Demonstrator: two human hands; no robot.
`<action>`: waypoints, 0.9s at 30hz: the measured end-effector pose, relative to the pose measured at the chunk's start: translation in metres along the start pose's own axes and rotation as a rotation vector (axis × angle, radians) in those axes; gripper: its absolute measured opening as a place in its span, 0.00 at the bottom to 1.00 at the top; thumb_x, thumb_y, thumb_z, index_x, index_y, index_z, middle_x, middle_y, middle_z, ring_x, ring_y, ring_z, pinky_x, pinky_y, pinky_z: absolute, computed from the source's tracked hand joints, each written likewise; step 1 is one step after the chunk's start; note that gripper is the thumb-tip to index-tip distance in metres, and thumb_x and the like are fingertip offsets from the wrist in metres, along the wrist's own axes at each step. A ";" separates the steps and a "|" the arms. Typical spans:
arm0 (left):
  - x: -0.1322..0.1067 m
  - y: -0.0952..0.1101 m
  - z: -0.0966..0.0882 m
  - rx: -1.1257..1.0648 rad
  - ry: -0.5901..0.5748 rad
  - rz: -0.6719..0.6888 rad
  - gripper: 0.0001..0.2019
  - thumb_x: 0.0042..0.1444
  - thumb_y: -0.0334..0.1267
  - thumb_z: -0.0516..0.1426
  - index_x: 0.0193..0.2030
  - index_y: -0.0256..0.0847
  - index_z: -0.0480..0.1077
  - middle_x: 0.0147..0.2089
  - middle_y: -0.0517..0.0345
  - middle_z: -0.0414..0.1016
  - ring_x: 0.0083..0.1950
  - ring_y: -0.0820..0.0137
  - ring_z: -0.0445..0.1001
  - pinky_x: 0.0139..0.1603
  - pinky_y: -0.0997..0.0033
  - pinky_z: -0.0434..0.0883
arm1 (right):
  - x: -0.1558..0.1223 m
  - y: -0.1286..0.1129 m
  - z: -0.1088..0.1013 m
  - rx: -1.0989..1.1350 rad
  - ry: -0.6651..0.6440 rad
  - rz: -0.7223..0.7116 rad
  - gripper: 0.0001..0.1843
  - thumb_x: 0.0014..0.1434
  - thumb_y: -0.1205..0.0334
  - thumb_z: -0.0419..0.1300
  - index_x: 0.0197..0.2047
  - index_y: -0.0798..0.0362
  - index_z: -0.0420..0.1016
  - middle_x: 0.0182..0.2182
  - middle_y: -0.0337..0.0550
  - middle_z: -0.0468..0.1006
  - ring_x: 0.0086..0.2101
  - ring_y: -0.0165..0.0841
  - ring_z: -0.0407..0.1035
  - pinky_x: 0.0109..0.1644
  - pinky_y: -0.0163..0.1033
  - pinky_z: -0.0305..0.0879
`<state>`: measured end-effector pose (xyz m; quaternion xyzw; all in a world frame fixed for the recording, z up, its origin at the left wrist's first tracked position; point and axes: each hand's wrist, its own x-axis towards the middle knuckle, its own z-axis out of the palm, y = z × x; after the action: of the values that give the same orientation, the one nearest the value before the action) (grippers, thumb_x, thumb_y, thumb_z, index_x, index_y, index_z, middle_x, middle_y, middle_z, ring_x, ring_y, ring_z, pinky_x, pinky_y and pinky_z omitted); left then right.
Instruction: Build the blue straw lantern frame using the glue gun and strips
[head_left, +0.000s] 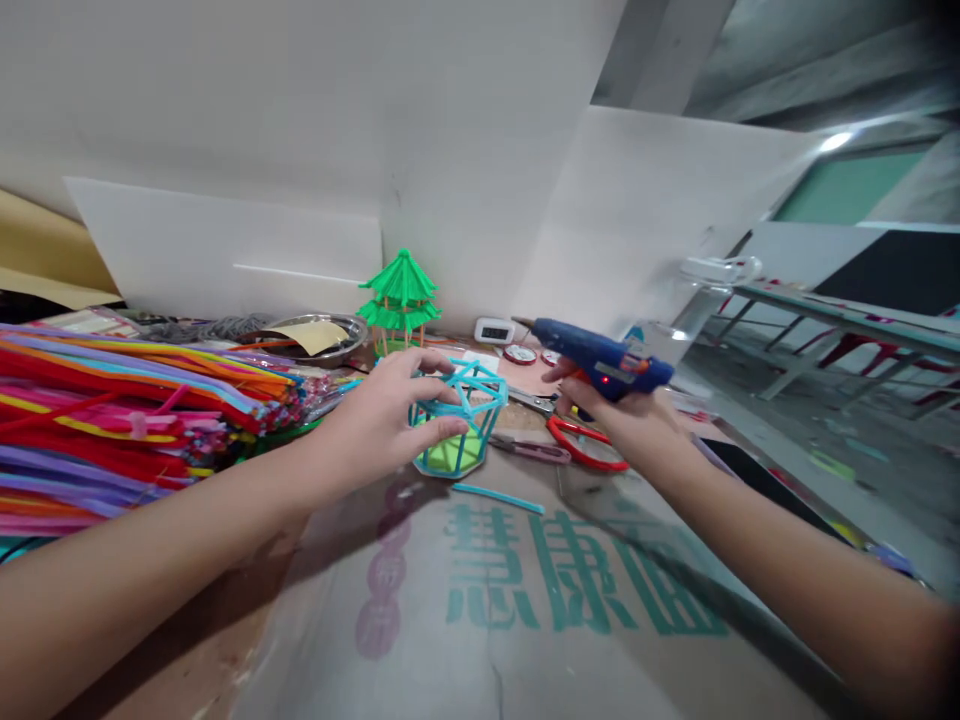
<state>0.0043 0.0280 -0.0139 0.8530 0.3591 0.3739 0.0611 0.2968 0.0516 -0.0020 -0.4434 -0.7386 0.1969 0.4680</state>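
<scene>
My left hand (405,410) grips the upper left side of a small blue six-sided frame (491,420), with fingers over its top edge and thumb at its side. The frame seems made of pipe cleaners and stands on a light green base (454,453). In my right hand (600,400) is a blue hot glue gun (585,350), held up to the right with its nozzle pointing left; a small red light shows on it. A loose blue strip (499,498) lies in front of the frame. Behind my left hand stands a green tiered pagoda model (403,290).
Bundles of coloured pipe cleaners (112,420) fill the left side. Red-handled scissors (589,445) and pink-handled pliers (532,450) lie right of the frame. A small white clock (495,330), a metal dish (349,335) and a clear bottle (694,305) stand farther back.
</scene>
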 end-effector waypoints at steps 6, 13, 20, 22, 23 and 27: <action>-0.001 -0.002 0.001 0.018 0.033 -0.009 0.10 0.66 0.43 0.58 0.42 0.44 0.79 0.56 0.49 0.71 0.61 0.57 0.71 0.63 0.49 0.70 | -0.045 0.003 0.009 -0.152 -0.013 -0.114 0.08 0.63 0.52 0.62 0.37 0.45 0.76 0.33 0.42 0.82 0.36 0.41 0.77 0.44 0.48 0.75; -0.002 -0.008 0.002 0.085 0.004 -0.011 0.11 0.67 0.43 0.56 0.45 0.41 0.77 0.58 0.47 0.70 0.62 0.56 0.69 0.66 0.46 0.67 | -0.060 0.002 0.028 -0.024 -0.116 -0.143 0.12 0.56 0.52 0.68 0.39 0.48 0.76 0.34 0.41 0.84 0.33 0.38 0.78 0.37 0.42 0.74; -0.002 -0.003 0.002 0.089 0.005 -0.031 0.09 0.66 0.42 0.56 0.43 0.41 0.75 0.57 0.47 0.71 0.62 0.57 0.70 0.65 0.48 0.68 | -0.059 0.002 0.027 -0.167 -0.103 -0.081 0.10 0.56 0.52 0.66 0.31 0.47 0.73 0.27 0.38 0.80 0.29 0.38 0.75 0.33 0.41 0.69; -0.002 -0.003 0.002 0.085 0.003 -0.030 0.10 0.67 0.42 0.55 0.43 0.41 0.75 0.57 0.47 0.71 0.62 0.57 0.70 0.65 0.48 0.68 | -0.059 0.004 0.027 -0.191 -0.096 -0.089 0.11 0.56 0.52 0.66 0.30 0.47 0.71 0.26 0.38 0.79 0.27 0.37 0.74 0.31 0.41 0.68; -0.002 -0.003 0.002 0.086 0.006 -0.026 0.10 0.66 0.42 0.55 0.43 0.41 0.75 0.57 0.47 0.71 0.61 0.57 0.70 0.65 0.48 0.68 | -0.059 0.005 0.027 -0.198 -0.093 -0.091 0.11 0.56 0.52 0.66 0.30 0.47 0.71 0.26 0.38 0.78 0.27 0.37 0.73 0.31 0.41 0.67; -0.003 -0.004 0.002 0.090 0.016 -0.009 0.09 0.66 0.41 0.56 0.43 0.40 0.75 0.56 0.48 0.71 0.60 0.58 0.71 0.64 0.50 0.69 | -0.058 0.006 0.028 -0.215 -0.099 -0.095 0.10 0.57 0.53 0.65 0.30 0.47 0.70 0.25 0.37 0.77 0.26 0.35 0.71 0.30 0.39 0.65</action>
<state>0.0023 0.0294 -0.0188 0.8502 0.3798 0.3638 0.0213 0.2851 0.0100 -0.0498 -0.4452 -0.7979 0.1160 0.3896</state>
